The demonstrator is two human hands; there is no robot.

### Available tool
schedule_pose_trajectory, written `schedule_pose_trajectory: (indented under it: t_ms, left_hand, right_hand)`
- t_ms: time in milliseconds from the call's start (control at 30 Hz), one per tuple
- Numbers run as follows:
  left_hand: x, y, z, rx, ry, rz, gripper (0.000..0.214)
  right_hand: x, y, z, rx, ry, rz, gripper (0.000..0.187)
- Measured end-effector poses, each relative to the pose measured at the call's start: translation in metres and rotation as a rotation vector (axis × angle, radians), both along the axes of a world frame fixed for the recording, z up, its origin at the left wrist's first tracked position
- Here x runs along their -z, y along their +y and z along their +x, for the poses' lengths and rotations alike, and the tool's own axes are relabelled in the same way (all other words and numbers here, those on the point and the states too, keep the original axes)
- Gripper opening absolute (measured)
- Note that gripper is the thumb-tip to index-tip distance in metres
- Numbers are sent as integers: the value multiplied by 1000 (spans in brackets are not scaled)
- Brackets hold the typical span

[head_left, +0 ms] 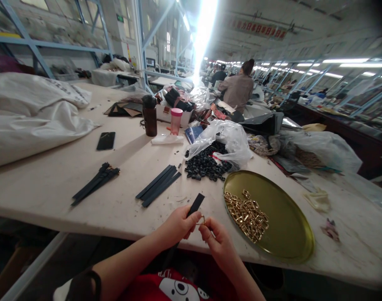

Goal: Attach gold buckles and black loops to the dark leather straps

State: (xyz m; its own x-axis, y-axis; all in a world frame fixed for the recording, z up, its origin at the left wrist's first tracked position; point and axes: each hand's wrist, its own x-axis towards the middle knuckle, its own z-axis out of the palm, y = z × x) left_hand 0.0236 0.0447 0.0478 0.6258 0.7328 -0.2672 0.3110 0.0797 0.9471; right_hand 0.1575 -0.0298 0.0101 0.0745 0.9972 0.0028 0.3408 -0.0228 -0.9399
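Observation:
My left hand (181,223) is closed around a black strap (196,203), whose end sticks up past the fingers. A gold buckle (202,219) sits between both hands, pinched by the fingers of my right hand (215,234). Whether the strap passes through the buckle I cannot tell. To the right, a round gold tray (288,225) holds a heap of gold buckles (247,215). Several flat black straps (157,184) lie on the table ahead of my left hand. Farther left is a bundle of black straps (96,182) with gold pieces at one end.
Small black loops (206,165) spill from a clear plastic bag (230,136) behind the tray. A phone (106,141), a dark bottle (149,117) and a pink cup (176,122) stand or lie farther back. White sacking (34,117) covers the left side. A person (239,88) is beyond the table.

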Motion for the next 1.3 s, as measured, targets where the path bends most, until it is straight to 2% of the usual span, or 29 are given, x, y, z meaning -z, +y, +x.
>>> schedule_pose_trajectory:
  t_ms: [167,300,533,600,767,933,1000,1067,1200,1300]
  left_hand:
    - [5,2,2,17,-146,-286,35]
    - [7,0,1,7,-215,-635,37]
    - [7,5,-2,60,-237,-822,36]
    - [7,5,0,51,-232,-762,35]
    - [6,2,3,15,-151,-251,33]
    - [5,2,3,22,-20,56,30]
    - [7,3,3,17,-11,80,30]
    - [10,3,3,16,-14,59,29]
    - [13,3,3,13,-37,-40,28]
    - [12,1,2,20,-28,-85,30]
  right_hand:
    - [1,-3,2,-22,8,33,28]
    - [0,-2,0,-58,90,49,25]
    - [-2,1,5,-103,130,20,25]
    - [-2,1,6,-102,132,11,25]
    - [2,3,7,-71,168,-51,31]
    - [3,-2,6,-98,327,-129,30]
    - [4,-5,6,-137,386,-153,25]
    - [6,-7,7,-117,345,-133,22]
    - [15,-6,7,100,120,30,16]
    - [17,-4,3,131,133,49,24]
